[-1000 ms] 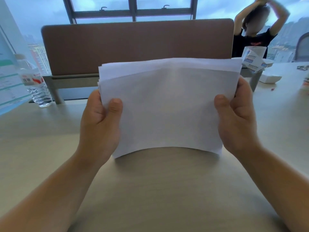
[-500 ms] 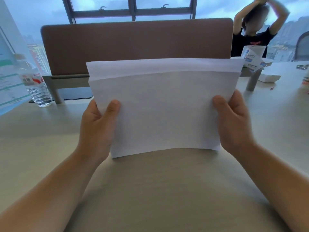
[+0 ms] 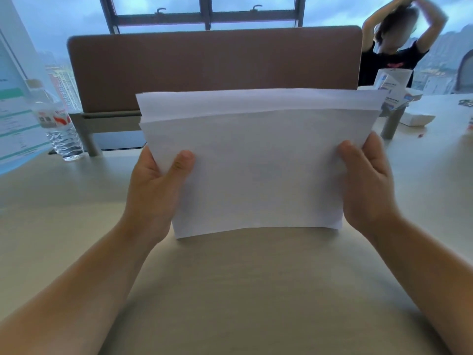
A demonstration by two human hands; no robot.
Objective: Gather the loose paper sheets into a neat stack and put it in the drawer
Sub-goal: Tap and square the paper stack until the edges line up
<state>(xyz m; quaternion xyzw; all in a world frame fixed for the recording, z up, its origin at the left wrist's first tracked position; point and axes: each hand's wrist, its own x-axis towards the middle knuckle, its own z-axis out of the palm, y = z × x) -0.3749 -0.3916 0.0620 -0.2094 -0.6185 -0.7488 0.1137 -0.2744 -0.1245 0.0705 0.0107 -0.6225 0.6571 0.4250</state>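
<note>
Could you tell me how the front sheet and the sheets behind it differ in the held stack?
The front sheet sits lower; the sheets behind stick up past its top edge. The front sheet shows its whole face; the sheets behind show only a strip. All are blank white, gripped by the left hand and right hand.

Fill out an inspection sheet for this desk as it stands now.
Surface: pale desk, bare in front.
Job's things: paper stack held upright, bottom edge on the desk, top edges uneven; drawer not seen.
Clutter: water bottle at left, printed sheet beside it, small boxes at right.
Grippers: left hand and right hand grip the stack's sides.
Cables: nothing seen.
Surroundings: brown divider, window, a person behind.
</note>
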